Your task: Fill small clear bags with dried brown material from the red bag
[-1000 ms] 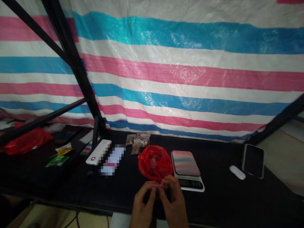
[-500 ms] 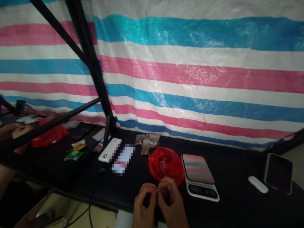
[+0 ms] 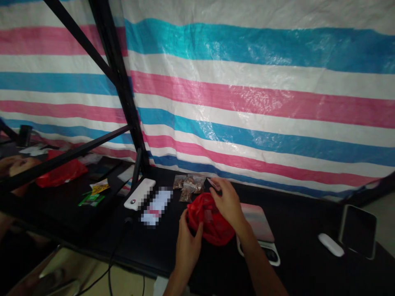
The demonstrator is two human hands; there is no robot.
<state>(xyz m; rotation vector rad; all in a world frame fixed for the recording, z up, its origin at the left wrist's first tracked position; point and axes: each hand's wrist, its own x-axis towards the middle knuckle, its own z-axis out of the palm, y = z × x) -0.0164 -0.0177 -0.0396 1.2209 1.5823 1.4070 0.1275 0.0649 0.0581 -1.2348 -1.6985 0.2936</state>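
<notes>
A crumpled red plastic bag [image 3: 220, 235] sits with its mouth up on the black table, a pale piece faintly visible inside it. My left hand [image 3: 187, 246] grips the bag's near left rim, fingers outside and thumb on the near side. Above the bag's far right edge, my right hand [image 3: 228, 201] pinches a small flat plastic bag [image 3: 214, 184], pale pinkish and mostly covered by the fingers. Just behind lie several small clear zip bags [image 3: 189, 188] with brown bits in them. My right forearm partly hides a white kitchen scale [image 3: 257, 222].
Left of the bags are a white power bank [image 3: 140, 194] and a blurred-out slip [image 3: 156, 206]. A white oval case [image 3: 331, 245] and a dark-screened device [image 3: 358, 231] lie at right. A black metal frame [image 3: 121, 94] divides this place from another person's hands [image 3: 23, 165].
My hands have parted from their pinch in front of the red bag. The left moved to the bag's rim; the right reached forward over it toward the small bags. The view shifted slightly.
</notes>
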